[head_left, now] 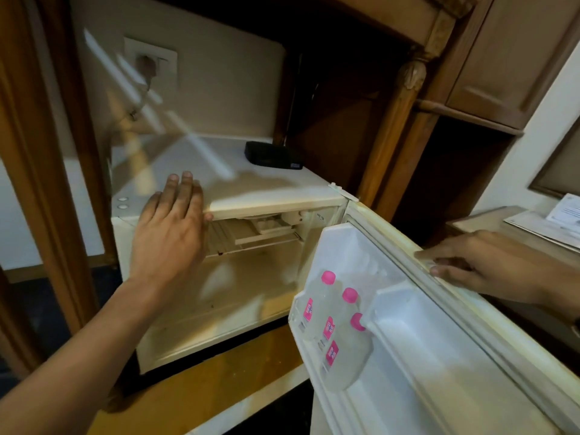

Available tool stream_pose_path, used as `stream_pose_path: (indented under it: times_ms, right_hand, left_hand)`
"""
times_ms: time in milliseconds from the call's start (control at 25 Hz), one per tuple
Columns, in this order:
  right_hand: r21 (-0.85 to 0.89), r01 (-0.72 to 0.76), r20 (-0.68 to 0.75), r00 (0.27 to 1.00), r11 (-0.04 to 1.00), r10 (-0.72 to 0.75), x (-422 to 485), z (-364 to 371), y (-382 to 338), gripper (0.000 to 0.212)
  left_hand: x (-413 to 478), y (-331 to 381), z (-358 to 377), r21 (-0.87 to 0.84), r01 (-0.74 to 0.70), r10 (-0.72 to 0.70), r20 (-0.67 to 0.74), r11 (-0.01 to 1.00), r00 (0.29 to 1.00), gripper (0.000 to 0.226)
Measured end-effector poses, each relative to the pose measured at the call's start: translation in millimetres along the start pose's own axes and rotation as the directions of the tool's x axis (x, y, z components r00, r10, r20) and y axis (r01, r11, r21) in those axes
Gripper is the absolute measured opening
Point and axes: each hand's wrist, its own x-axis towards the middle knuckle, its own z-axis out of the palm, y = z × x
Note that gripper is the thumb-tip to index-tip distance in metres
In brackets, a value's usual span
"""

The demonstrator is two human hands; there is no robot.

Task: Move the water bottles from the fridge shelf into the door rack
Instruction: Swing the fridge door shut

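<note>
A small cream fridge (163,321) stands open inside a wooden cabinet. Three clear water bottles with pink caps and pink labels (332,321) stand side by side in the door rack (317,381) of the open white door (439,356). No bottle shows on the wire shelf (251,243) or the fridge floor. My left hand (171,227) rests flat on the front edge of the fridge top, fingers spread, holding nothing. My right hand (477,265) lies on the door's outer edge, fingertips on the seal.
A black box (273,153) sits on the fridge top at the back right. A wall socket with a plugged cable (150,59) is behind. Carved wooden posts frame the cabinet. Papers (561,215) lie on a wooden surface at the right.
</note>
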Motion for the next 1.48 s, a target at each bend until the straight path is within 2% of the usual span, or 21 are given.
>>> stream_pose_path:
  times_ms: [40, 120, 280, 400, 520, 680, 800, 920, 1080, 1280, 1480]
  right_hand:
    - [0.005, 0.031, 0.059, 0.998, 0.999, -0.032, 21, 3, -23, 0.058]
    - [-0.041, 0.059, 0.012, 0.998, 0.997, -0.058, 49, 17, -41, 0.054]
    - [-0.026, 0.1, -0.054, 0.993, 0.995, -0.102, 69, 40, -61, 0.064]
    - [-0.031, 0.171, -0.121, 0.977, 0.985, -0.173, 111, 39, -98, 0.074]
    - [0.114, 0.226, -0.115, 0.97, 0.967, -0.213, 143, 44, -131, 0.077]
    - [0.415, 0.179, -0.005, 0.981, 0.892, -0.194, 173, 56, -158, 0.072]
    - [0.407, 0.151, 0.024, 0.984, 0.901, -0.175, 191, 60, -175, 0.075]
    - [0.378, 0.154, -0.021, 0.987, 0.913, -0.158, 206, 62, -185, 0.074]
    - [0.381, 0.12, -0.122, 0.989, 0.917, -0.078, 224, 69, -199, 0.077]
    - [0.38, 0.036, -0.285, 0.955, 0.924, 0.08, 248, 75, -223, 0.06]
    - [0.348, 0.013, -0.335, 0.936, 0.937, 0.111, 269, 75, -235, 0.061]
  left_hand:
    - [-1, -5, 3, -0.001, 0.003, -0.003, 0.007, 1.0, 1.0, 0.067]
    - [-1, -13, 4, 0.008, -0.015, 0.014, 0.056, 1.0, 0.998, 0.066]
    - [-2, -20, -7, 0.022, -0.009, 0.005, 0.157, 1.0, 0.988, 0.079]
    - [-5, -23, -19, 0.013, -0.001, -0.002, 0.219, 1.0, 0.976, 0.074]
    - [-9, -24, -30, -0.007, -0.012, 0.013, 0.243, 1.0, 0.97, 0.07]
    - [-6, -21, -45, -0.052, -0.002, 0.018, 0.308, 0.999, 0.951, 0.065]
    - [4, -23, -58, -0.162, 0.06, 0.008, 0.389, 0.985, 0.921, 0.059]
    - [14, -24, -70, -0.238, 0.186, -0.042, 0.505, 0.953, 0.862, 0.065]
    - [14, -20, -73, -0.203, 0.174, -0.039, 0.539, 0.964, 0.841, 0.071]
    - [12, -11, -69, -0.118, 0.151, -0.068, 0.521, 0.982, 0.851, 0.078]
    - [-1, 16, -48, 0.176, 0.086, -0.15, 0.394, 0.981, 0.907, 0.09]
